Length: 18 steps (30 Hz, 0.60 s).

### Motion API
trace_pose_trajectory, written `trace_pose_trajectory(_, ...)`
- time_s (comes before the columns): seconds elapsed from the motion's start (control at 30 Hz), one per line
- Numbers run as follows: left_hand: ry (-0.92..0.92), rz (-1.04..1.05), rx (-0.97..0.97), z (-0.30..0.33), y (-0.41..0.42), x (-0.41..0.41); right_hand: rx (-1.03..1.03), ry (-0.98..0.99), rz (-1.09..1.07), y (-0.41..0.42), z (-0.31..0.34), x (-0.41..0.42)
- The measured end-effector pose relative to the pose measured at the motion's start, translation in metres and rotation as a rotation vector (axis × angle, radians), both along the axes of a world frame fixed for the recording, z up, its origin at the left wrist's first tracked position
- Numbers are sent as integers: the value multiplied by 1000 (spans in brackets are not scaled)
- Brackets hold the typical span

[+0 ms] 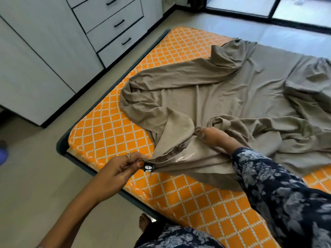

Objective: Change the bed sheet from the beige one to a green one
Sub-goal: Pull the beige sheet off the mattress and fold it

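At far left stand the drawers (114,24), across a strip of floor (35,167) from the bed. The mattress (107,126), orange with a white lattice, lies bare along its left edge and near-left corner. Just off that corner the left hand (118,169) pinches a corner of the sheet (223,90) between thumb and curled fingers, right beside a small black tag (149,167); a ring shows on one finger. The beige sheet runs taut from that pinch up to the right hand (216,136), which is out over the mattress with fingers bunched into a fold of cloth, apparently gripping it, though the fingertips are buried. Beyond the hands the sheet spreads rumpled toward the far and right edges, where it seems to cover the mattress yet. No green sheet is in view.

Risks, as I judge them: if the far corners are still tucked, a hard pull from here could strain the seam or drag the mattress askew. The pinch is small and might slip. Loose cloth sliding off the near edge could also trail underfoot.
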<state>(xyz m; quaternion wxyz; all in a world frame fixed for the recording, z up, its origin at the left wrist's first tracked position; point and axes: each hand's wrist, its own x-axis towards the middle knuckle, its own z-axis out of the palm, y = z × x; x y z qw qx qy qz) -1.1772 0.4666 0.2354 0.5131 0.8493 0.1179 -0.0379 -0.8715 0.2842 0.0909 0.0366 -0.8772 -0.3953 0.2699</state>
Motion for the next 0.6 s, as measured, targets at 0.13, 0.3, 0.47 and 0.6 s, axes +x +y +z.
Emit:
trace_pose_trajectory(0.13, 19, 68, -5, 2, 8, -12, -76, 57, 94, 32, -22, -10)
trace_pose_trajectory(0.3, 8, 167, 39, 2, 10, -19, -100, 106, 101, 47, -42, -13)
trace_pose_trajectory(0.47, -97, 242, 108, 11, 11, 23, 296, 213, 3, 58, 15, -28)
trace_pose_trajectory(0.6, -200, 167, 184, 28, 8, 76, 831, 414, -33, 59, 122, -58)
